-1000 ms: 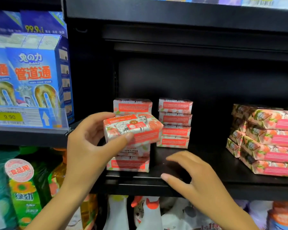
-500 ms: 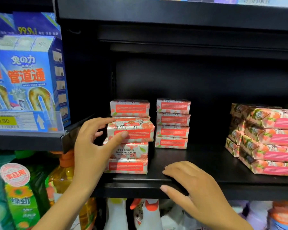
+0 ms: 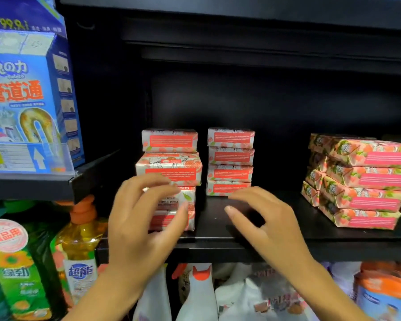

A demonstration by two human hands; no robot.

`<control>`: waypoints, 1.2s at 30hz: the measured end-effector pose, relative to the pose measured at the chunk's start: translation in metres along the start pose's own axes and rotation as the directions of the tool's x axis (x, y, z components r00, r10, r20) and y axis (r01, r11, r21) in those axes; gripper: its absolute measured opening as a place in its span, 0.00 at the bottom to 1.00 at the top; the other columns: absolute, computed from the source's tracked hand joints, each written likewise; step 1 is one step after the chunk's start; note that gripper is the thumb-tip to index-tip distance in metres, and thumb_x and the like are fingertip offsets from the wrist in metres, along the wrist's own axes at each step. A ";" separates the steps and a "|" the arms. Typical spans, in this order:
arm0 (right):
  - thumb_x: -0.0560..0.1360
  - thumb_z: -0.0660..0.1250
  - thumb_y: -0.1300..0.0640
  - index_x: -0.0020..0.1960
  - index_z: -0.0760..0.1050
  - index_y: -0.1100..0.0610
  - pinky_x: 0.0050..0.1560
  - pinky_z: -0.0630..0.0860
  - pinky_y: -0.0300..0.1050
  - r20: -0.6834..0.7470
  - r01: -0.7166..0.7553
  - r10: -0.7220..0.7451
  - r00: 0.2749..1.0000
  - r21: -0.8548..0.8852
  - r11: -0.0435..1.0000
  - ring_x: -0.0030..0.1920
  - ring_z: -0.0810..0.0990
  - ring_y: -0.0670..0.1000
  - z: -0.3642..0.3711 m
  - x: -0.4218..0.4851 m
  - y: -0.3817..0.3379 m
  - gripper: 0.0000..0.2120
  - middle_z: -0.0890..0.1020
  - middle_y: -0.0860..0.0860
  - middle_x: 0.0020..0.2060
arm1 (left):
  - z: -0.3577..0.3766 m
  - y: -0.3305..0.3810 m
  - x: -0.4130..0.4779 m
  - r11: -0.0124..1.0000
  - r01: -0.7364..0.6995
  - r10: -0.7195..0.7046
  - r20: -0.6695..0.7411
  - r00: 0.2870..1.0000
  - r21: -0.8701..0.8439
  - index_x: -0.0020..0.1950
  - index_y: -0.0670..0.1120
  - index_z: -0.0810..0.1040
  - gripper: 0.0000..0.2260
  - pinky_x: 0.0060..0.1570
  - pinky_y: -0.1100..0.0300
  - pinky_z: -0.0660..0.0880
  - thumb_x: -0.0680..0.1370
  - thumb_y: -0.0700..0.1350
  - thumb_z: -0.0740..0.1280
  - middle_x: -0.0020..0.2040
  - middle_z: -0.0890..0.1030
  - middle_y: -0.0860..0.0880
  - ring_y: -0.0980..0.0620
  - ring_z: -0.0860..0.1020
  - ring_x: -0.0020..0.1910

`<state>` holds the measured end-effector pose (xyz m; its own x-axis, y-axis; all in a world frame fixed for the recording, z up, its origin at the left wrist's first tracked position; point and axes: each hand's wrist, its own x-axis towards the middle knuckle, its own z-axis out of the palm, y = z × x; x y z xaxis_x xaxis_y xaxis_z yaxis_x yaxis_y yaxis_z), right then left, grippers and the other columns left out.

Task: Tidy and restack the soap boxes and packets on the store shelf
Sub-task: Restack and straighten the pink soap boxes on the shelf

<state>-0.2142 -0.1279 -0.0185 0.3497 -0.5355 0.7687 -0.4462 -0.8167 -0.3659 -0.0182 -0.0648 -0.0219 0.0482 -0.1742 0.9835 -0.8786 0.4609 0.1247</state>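
From the head camera, a front stack of soap boxes [image 3: 169,172] stands on the black shelf [image 3: 287,238]. It has three boxes. The top one sits a bit crooked and pokes out past the ones under it. Right behind the front stack, higher up, is one more soap box [image 3: 169,140]. Just to the right of the front stack is a neat stack of four soap boxes [image 3: 230,161]. Far to the right of the front stack are pink soap packets [image 3: 366,181], piled in rows.

The left hand [image 3: 137,218] is in front of the front stack and covers part of its lower boxes. Its fingers are spread apart and hold nothing. It is blurry, so I cannot tell if the fingertips touch the boxes. The right hand [image 3: 271,225] is to the right of the front stack, over the shelf edge. Its fingers are loosely bent and apart, and it holds nothing.

Left of the front stack, higher up, is a big blue box [image 3: 21,93]. Below and left of the front stack is a yellow bottle [image 3: 79,244] with an orange pump.
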 end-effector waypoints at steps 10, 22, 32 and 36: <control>0.73 0.69 0.52 0.54 0.74 0.60 0.50 0.69 0.41 -0.109 -0.106 0.064 0.992 -0.436 0.894 0.53 0.74 0.52 -0.009 0.097 0.028 0.15 0.77 0.54 0.51 | 0.041 0.023 -0.021 0.975 -0.216 0.173 0.423 0.889 0.055 0.38 0.46 0.80 0.11 0.32 0.56 0.74 0.77 0.50 0.64 0.35 0.79 0.51 0.50 0.77 0.34; 0.71 0.70 0.64 0.53 0.74 0.64 0.51 0.74 0.50 -0.176 -0.051 -0.054 0.983 -0.543 0.838 0.55 0.74 0.60 0.004 0.098 0.034 0.13 0.77 0.60 0.53 | 0.042 0.019 -0.023 0.969 -0.239 0.201 0.383 0.902 0.056 0.33 0.46 0.78 0.14 0.26 0.56 0.70 0.77 0.49 0.65 0.30 0.76 0.51 0.51 0.72 0.29; 0.72 0.72 0.58 0.54 0.77 0.65 0.51 0.70 0.41 -0.199 0.184 -0.333 0.922 -0.533 0.826 0.52 0.76 0.56 -0.029 0.069 0.031 0.14 0.79 0.58 0.50 | 0.028 0.029 -0.010 0.955 0.209 -0.101 0.430 0.897 -0.212 0.35 0.52 0.80 0.11 0.31 0.62 0.73 0.74 0.54 0.64 0.31 0.79 0.57 0.58 0.76 0.32; 0.73 0.70 0.60 0.54 0.77 0.68 0.60 0.67 0.39 -0.291 0.284 -0.469 0.834 -0.502 0.817 0.54 0.75 0.56 -0.037 0.041 0.018 0.14 0.80 0.61 0.51 | 0.015 0.038 0.008 0.701 0.573 -0.369 0.472 0.801 -0.425 0.46 0.58 0.81 0.11 0.34 0.70 0.74 0.71 0.61 0.63 0.36 0.83 0.57 0.59 0.81 0.36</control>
<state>-0.2379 -0.1564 0.0257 0.2610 -0.0011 0.9653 -0.6786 -0.7114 0.1827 -0.0585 -0.0619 -0.0116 0.1385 -0.7202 0.6798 -0.3862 0.5928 0.7067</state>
